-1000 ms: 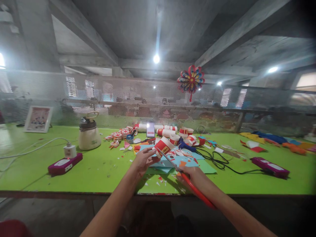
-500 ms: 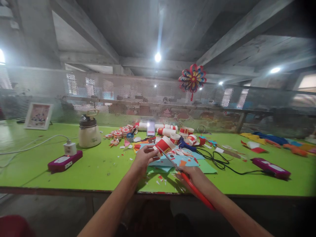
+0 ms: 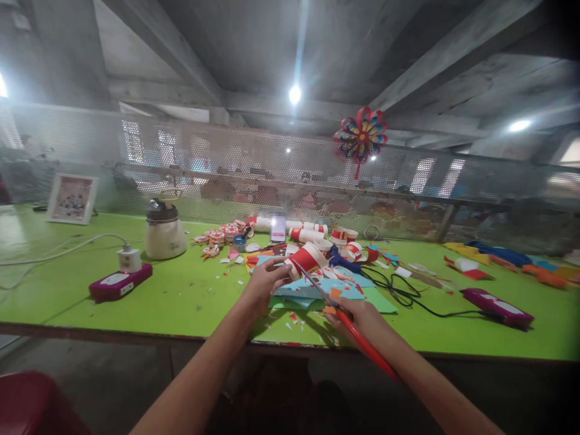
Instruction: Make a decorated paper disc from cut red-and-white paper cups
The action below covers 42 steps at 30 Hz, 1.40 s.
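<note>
A: Showing what at center?

B: Showing a red-and-white paper cup, tilted in midair above light-blue paper on a bright green table.

A: Held how?

B: Gripped at one end by the left hand, with fingers curled about the wall.

A: And in the right hand?

B: Clasping red-handled scissors, with blades angled up to the cup's side. Too small to tell how deep.

A: Around them?

B: Strewn with paper scraps along the near edge; backed by more cups, a dark blue corded tool and an upright phone.

A: Farther out?

B: Flanked by a purple power strip at left and a second strip at right, with a pale flask and a framed picture at left; bounded behind by a mesh screen, beneath a flower ornament.
</note>
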{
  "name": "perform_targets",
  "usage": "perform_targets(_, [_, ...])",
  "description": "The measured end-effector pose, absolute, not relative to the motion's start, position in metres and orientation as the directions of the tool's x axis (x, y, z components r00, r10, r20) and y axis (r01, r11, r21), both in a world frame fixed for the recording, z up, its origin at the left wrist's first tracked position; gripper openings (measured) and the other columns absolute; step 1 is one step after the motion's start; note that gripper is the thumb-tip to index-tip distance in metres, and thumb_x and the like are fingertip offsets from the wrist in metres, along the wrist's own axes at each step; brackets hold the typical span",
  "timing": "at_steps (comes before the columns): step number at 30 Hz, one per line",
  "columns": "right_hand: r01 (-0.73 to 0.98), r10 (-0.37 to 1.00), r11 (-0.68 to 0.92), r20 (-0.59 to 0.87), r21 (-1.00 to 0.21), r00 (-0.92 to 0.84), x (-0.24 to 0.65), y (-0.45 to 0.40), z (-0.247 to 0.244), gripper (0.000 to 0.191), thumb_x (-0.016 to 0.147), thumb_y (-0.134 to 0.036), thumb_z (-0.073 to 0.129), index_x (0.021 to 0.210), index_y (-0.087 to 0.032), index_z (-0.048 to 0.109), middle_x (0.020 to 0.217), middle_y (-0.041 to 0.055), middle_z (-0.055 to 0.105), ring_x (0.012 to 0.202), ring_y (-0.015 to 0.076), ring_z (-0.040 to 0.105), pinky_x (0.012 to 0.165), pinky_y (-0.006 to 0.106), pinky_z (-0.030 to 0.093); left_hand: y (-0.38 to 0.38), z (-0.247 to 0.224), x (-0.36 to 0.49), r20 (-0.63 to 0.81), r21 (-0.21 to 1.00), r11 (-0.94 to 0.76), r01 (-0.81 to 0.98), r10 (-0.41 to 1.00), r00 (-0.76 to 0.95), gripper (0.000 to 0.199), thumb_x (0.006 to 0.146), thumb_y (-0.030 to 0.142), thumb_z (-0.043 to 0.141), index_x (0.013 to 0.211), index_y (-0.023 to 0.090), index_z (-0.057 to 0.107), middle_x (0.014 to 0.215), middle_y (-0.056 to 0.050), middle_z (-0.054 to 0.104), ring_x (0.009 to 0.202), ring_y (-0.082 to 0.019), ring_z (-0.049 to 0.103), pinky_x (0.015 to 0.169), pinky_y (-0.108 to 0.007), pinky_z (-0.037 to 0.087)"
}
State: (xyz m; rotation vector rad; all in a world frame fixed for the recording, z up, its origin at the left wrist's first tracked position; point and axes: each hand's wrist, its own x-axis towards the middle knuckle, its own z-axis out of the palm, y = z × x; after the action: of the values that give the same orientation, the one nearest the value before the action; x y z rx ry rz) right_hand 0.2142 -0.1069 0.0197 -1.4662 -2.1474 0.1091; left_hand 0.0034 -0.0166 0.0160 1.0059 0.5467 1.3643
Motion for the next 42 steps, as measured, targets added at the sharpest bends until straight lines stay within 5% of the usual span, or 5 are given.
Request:
perform_targets(15, [0.821,0.876,0.432,0.388,-0.373,-0.285,0.217,-0.112,0.017,0.03,0.084,-0.032,0.048,0.077,-0.013,0.07,0.058,-0.0009,0.053,0.055,0.0144,0.048,0.053,0.025,0.032,-0.017,0.017,-0.001,0.23,0.89,-0.112,-0.443,0.948,0.222,0.046,0.058,0.028,0.085,0.097,0.012,0.066,0.088,-0.012,0.069,0.075,-0.023,0.069,0.069,-0.04,0.058])
perform_targets(25, [0.814,0.878,0.434,0.382,-0.386,-0.287,0.213,-0.109,0.023,0.03,0.084,-0.031,0.047,0.084,-0.013,0.071,0.06,0.0007,0.057,0.057,0.0161,0.051,0.053,0.025,0.034,-0.022,0.019,0.005,0.324,0.897,-0.272,-0.348,0.94,0.102,0.053,0.061,0.026,0.082,0.108,0.014,0.062,0.11,-0.012,0.062,0.077,-0.02,0.067,0.067,-0.034,0.057])
perform_targets(42, [0.837,0.898,0.387,0.366,-0.387,-0.245,0.21,-0.122,0.02,0.023,0.083,-0.021,0.046,0.078,-0.016,0.068,0.068,0.0047,0.068,0.062,0.0183,0.059,0.057,0.025,0.035,-0.019,0.017,0.002,0.166,0.847,-0.014,-0.531,0.957,0.239,0.034,0.061,0.023,0.083,0.084,0.013,0.06,0.084,-0.011,0.071,0.077,-0.022,0.07,0.076,-0.038,0.057])
